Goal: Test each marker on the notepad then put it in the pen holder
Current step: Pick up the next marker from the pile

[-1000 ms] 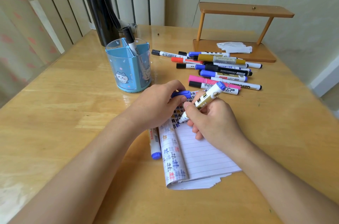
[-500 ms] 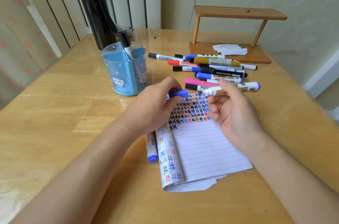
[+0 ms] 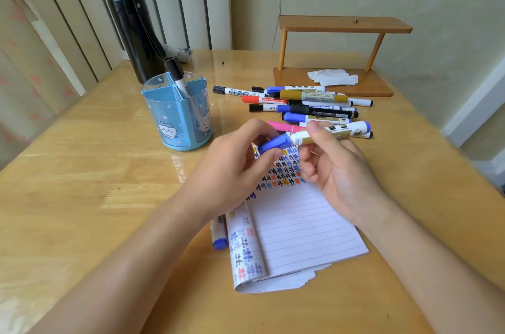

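Our left hand (image 3: 232,169) pinches the blue plastic cap (image 3: 273,144) at the tip of the white blue-ended marker (image 3: 338,130) gripped in our right hand (image 3: 337,172), over the twelve o'clock edge of the lined paper notepad (image 3: 300,227).

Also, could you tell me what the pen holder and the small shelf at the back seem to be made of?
The pen holder: probably plastic, translucent blue and glossy; the marker inside shows through its wall. The shelf: looks like wood, smooth warm-brown finish, though the grain is too faint to confirm.
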